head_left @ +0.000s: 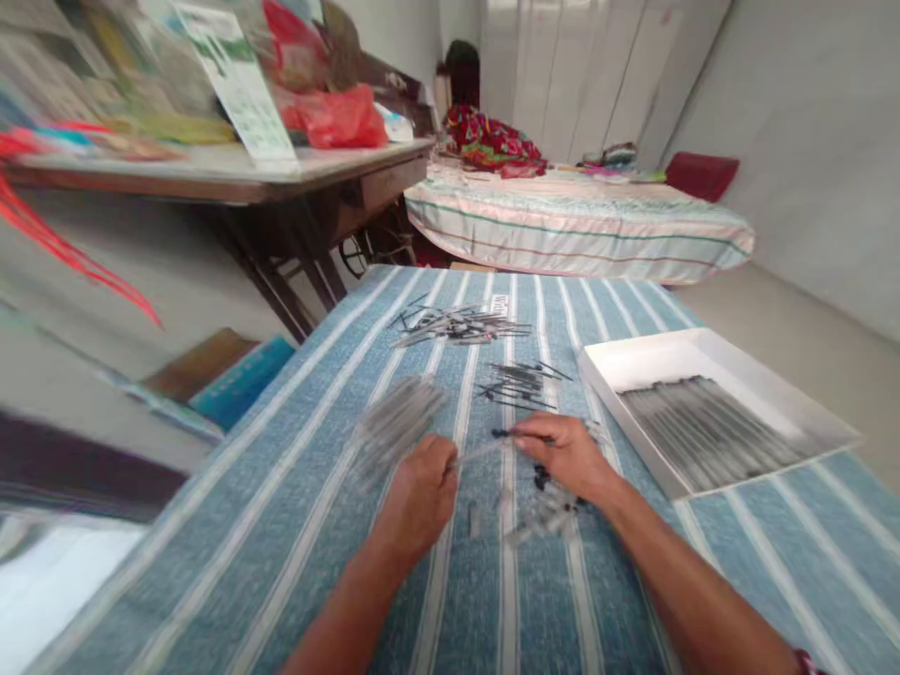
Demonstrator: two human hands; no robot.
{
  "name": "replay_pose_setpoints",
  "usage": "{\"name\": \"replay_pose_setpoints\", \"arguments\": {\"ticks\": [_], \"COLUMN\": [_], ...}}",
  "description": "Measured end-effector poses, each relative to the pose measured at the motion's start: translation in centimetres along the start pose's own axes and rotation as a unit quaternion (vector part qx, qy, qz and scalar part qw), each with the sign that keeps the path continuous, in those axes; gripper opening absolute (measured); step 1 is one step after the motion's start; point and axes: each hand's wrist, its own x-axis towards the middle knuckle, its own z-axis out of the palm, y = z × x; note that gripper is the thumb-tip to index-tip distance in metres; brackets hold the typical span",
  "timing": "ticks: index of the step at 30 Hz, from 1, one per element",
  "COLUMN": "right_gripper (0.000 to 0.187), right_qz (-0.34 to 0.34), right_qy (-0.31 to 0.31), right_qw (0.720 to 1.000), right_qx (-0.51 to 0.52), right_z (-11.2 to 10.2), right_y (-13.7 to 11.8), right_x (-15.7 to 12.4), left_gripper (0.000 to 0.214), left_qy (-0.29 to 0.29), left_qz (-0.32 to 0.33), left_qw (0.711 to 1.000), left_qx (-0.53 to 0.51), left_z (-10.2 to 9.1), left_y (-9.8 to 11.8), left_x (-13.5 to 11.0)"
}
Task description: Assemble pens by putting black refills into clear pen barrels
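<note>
My left hand [422, 487] is closed around one end of a thin clear pen barrel [484, 453]. The other end of the barrel reaches the fingertips of my right hand [568, 457]. My right hand pinches a small black piece [501, 433], which sticks out past the fingers beside the barrel; whether the two touch I cannot tell. Left of my hands lies a blurred pile of clear barrels [400, 417]. Short clear caps [545, 520] and small black parts [541, 476] lie under and beside my right hand. Beyond it is a small pile of dark thin sticks [521, 382].
A white box [665, 473] on the right holds a row of pens [707, 422]. More thin refill-like sticks [457, 325] lie at the far side of the blue striped tablecloth [295, 459]. A cluttered sewing table [232, 186] stands left, a bed [577, 216] behind.
</note>
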Motion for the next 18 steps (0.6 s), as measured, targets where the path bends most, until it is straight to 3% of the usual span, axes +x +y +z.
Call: {"name": "replay_pose_setpoints", "arguments": {"ticks": [8,12,15,18], "right_gripper": [0.016,0.018,0.025,0.028], "right_qz": [-0.002,0.011,0.036,0.05], "right_qy": [-0.018,0.004,0.053,0.075], "right_qw": [1.0,0.993,0.966,0.916], "right_qx": [-0.023,-0.12,-0.252,-0.392], "right_z": [-0.2,-0.6,-0.9,-0.8], "right_y": [0.1,0.6,1.1,1.0], "right_x": [0.1,0.2,0.1,0.0], "left_gripper": [0.015,0.022,0.022,0.02], "left_qy": [-0.016,-0.011,0.008,0.02], "left_qz": [-0.004,-0.025,-0.049,-0.072], "left_qw": [1.0,1.0,0.998,0.996], "left_qx": [-0.015,-0.01,-0.028,-0.048], "left_z": [-0.5,-0.4,-0.4,-0.3], "left_y": [0.2,-0.1,-0.1,0.0], "left_x": [-0.3,-0.2,0.0,0.1]}}
